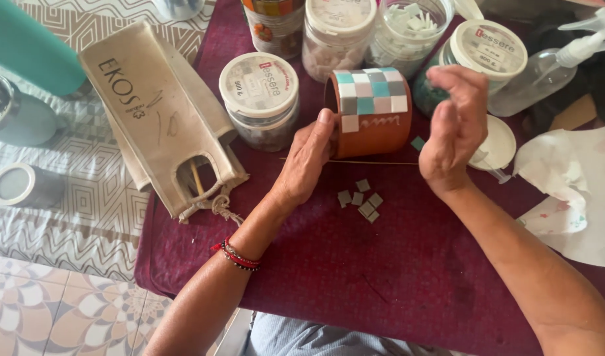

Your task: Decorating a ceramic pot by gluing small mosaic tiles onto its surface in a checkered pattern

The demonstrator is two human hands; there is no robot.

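Left hand [307, 158] was steadying the terracotta pot [372, 118] on its side, thumb pressed to the rim, fingers hidden behind it, so not a full clamp that I could see. Right hand [455, 125] hovered just beside the pot, fingers loosely curled, apparently empty. Pot lay between both hands on the maroon cloth [395, 277]. I'd reckon keeping it from rolling mattered most, with loose tiles [362, 201] near.

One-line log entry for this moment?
left hand: steadies terracotta pot | right hand: raised beside pot | loose tiles: on cloth

Beige cloth bag [159, 109], spray bottle [553, 66]
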